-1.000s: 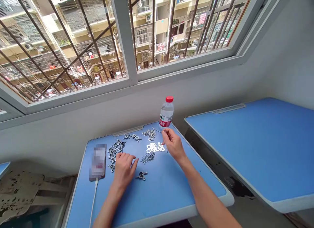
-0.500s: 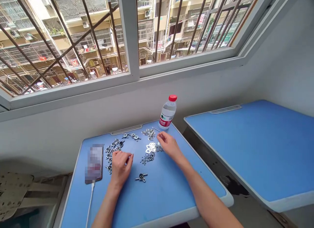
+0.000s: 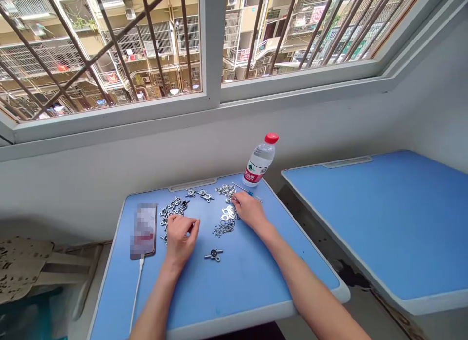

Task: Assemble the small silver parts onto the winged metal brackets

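My left hand (image 3: 182,236) rests near a cluster of small metal assemblies with black round centres (image 3: 177,203), partly covering them. Its fingers are curled with thumb and forefinger close together; whatever may be inside is hidden. My right hand (image 3: 250,211) reaches to the small silver metal parts (image 3: 225,190) at the back, fingertips pinched at their near edge. What it grips is too small to make out. Beside and below those fingers lie flat silver plates with holes (image 3: 228,213) and a heap of tiny metal pieces (image 3: 224,227). One metal assembly (image 3: 214,254) lies alone between my forearms.
A water bottle with a red cap (image 3: 260,159) stands at the back right, near a thin rod with a blue part (image 3: 250,192). On the left lies a phone (image 3: 148,232) with a white cable (image 3: 137,291). Another blue table (image 3: 380,223) stands right, across a gap.
My right hand has shifted from beside the thin rod to the silver parts, uncovering the rod's blue part. My left hand stays curled in nearly the same place. The view has tilted slightly.
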### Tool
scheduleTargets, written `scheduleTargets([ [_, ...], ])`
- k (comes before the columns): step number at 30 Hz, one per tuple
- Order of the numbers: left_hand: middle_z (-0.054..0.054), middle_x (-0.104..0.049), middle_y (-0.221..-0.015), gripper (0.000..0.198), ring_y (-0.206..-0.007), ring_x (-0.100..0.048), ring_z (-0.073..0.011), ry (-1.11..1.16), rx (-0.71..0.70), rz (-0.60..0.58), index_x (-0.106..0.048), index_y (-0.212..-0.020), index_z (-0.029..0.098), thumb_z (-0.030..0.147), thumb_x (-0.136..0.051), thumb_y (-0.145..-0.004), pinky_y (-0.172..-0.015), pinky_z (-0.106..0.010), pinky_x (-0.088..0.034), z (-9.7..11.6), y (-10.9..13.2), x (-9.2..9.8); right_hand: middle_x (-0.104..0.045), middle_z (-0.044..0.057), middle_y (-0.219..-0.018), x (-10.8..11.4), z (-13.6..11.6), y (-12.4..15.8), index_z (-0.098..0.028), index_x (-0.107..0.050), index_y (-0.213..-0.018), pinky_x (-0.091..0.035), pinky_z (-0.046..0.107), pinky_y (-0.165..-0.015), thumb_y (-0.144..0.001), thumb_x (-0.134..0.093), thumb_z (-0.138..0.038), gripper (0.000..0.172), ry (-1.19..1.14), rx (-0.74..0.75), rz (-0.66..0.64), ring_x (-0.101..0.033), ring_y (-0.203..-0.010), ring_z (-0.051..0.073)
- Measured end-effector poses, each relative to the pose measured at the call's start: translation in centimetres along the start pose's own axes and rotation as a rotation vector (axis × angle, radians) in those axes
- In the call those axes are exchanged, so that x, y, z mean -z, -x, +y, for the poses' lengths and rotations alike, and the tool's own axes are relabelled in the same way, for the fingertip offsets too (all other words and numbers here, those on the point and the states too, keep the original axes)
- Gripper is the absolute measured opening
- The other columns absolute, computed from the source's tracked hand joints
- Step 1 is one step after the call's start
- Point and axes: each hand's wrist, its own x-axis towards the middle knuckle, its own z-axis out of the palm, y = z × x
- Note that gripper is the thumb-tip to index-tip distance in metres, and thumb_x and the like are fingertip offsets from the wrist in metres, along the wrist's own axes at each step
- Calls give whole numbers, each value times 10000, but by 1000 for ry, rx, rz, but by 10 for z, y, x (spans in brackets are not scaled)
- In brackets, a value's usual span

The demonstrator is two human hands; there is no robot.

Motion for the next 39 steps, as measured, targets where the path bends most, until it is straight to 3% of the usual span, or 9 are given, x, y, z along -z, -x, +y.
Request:
scheduleTargets([
  [4, 51, -540, -571, 245, -526, -466, -112, 22, 26, -31, -570, -704, 201, 215, -525, -945, -736, -326, -380, 0, 0, 0, -645, 38, -858, 14, -9, 12, -208, -637, -832, -407, 275, -650, -888, -507, -191, 143, -96, 129, -109, -575, -740, 176],
  [10, 34, -579, -575, 263, -555, -510, -131, 60, 49, -150, -574, -683, 211, 233, -512, -938, -711, -320, -392, 6, -1, 1, -657, -7, -820, 22, -42, 40, -221, -687, -796, -441, 230, -703, -832, -553, -91, 190, -216, 430, -558, -606, -757, 135],
  [13, 29, -599, -579, 254, -573, -523, -139, 84, 50, -203, -587, -688, 216, 237, -519, -932, -695, -319, -392, 8, -1, 1, -660, 2, -854, 22, -53, 47, -221, -694, -823, -417, 234, -681, -827, -534, -45, 238, -149, 479, -648, -602, -754, 138],
  [24, 22, -622, -630, 205, -608, -532, -142, 136, 98, -340, -617, -732, 215, 217, -527, -916, -720, -328, -399, 9, 1, 1, -637, 2, -861, 17, -53, 55, -221, -677, -864, -230, 238, -554, -848, -499, -6, 279, 37, 566, -583, -508, -624, 105],
  [27, 22, -649, -652, 193, -628, -552, -144, 163, 100, -433, -639, -739, 220, 193, -528, -894, -730, -327, -409, 11, 0, 3, -637, 9, -886, 14, -53, 56, -225, -676, -910, -231, 239, -556, -828, -470, 16, 327, 47, 609, -559, -499, -624, 104],
  [33, 13, -658, -670, 195, -665, -564, -164, 139, 160, -732, -665, -739, 228, 168, -522, -857, -775, -342, -417, 16, -2, 13, -611, 7, -873, 11, -54, 59, -215, -660, -884, -209, 251, -526, -797, -439, 29, 341, 97, 661, -536, -414, -555, 90],
  [39, 29, -648, -690, 106, -750, -585, -183, 138, 164, -779, -650, -724, 240, 179, -628, -808, -733, -301, -428, 18, -1, 16, -612, 16, -877, 6, -54, 61, -205, -649, -913, -209, 251, -518, -793, -429, 32, 346, 94, 670, -474, -422, -554, 90],
])
